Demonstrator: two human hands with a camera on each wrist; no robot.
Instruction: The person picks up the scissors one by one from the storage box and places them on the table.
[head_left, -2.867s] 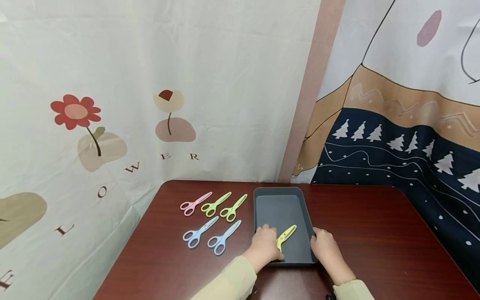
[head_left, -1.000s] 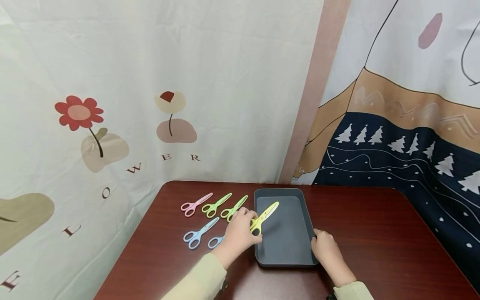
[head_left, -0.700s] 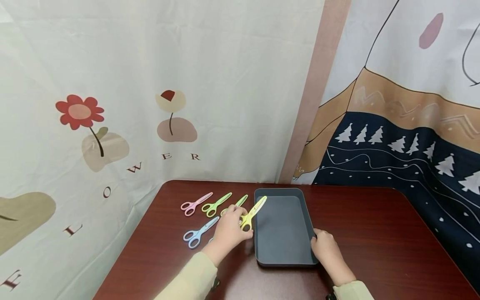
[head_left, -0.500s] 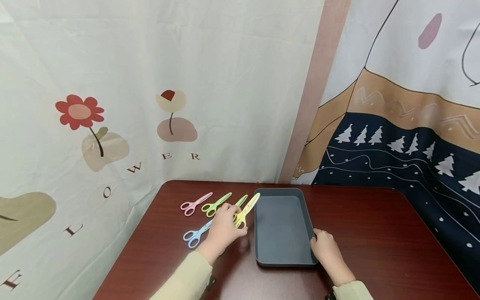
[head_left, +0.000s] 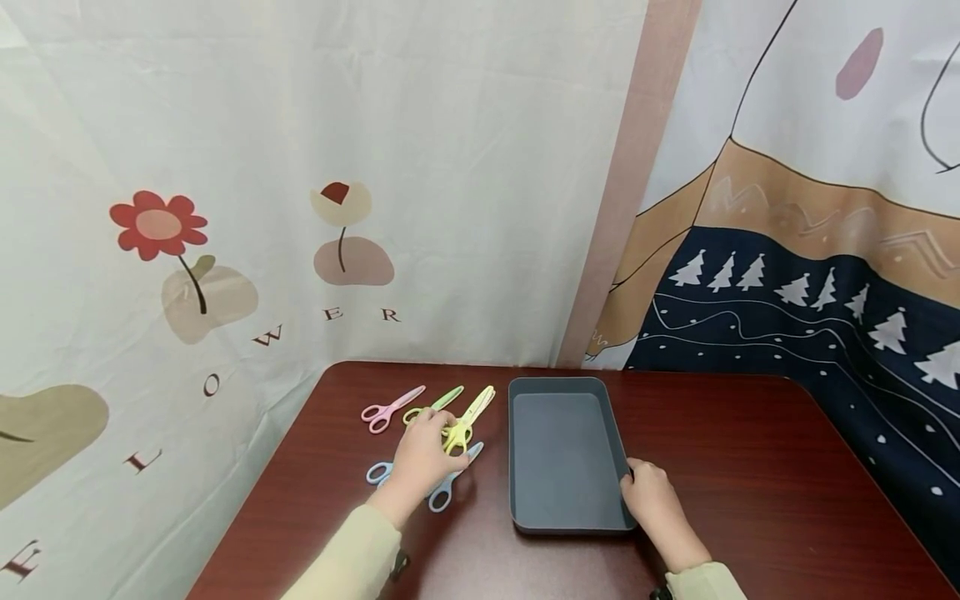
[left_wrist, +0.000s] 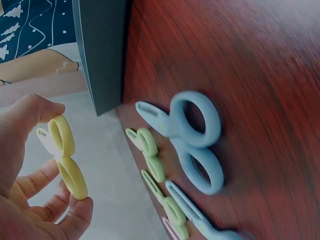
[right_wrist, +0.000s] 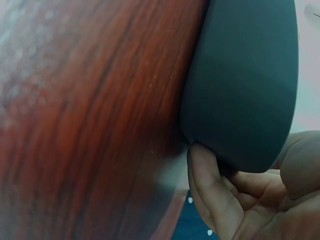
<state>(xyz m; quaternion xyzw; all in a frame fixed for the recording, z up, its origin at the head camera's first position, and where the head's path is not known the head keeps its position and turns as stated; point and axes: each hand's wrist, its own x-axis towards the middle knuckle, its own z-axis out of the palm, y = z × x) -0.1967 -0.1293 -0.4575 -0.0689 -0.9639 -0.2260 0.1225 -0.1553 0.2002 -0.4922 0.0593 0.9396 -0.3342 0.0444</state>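
Observation:
My left hand (head_left: 422, 454) pinches a pair of yellow scissors (head_left: 474, 411) by the handles, blades pointing away. In the left wrist view the thumb and fingertips hold the yellow scissors (left_wrist: 75, 180) raised above the table. Below lie two blue scissors, the nearer one (head_left: 441, 494) partly covered by the hand, the other (head_left: 377, 472) mostly hidden. One green pair (head_left: 448, 398) shows behind the fingers; the second (left_wrist: 156, 169) shows in the left wrist view. My right hand (head_left: 652, 500) grips the right wall of a dark grey tray (head_left: 566, 467), thumb and fingers around its edge.
Pink scissors (head_left: 385, 412) lie at the back left of the brown table (head_left: 750, 467). A printed curtain (head_left: 480, 183) hangs behind the table's far edge. The bare tray stands right of the scissors, its raised walls all round.
My left hand has lifted the yellow scissors out of the tray and carried them left, over the tray's wall to above the other scissors. The right hand has stayed at the tray.

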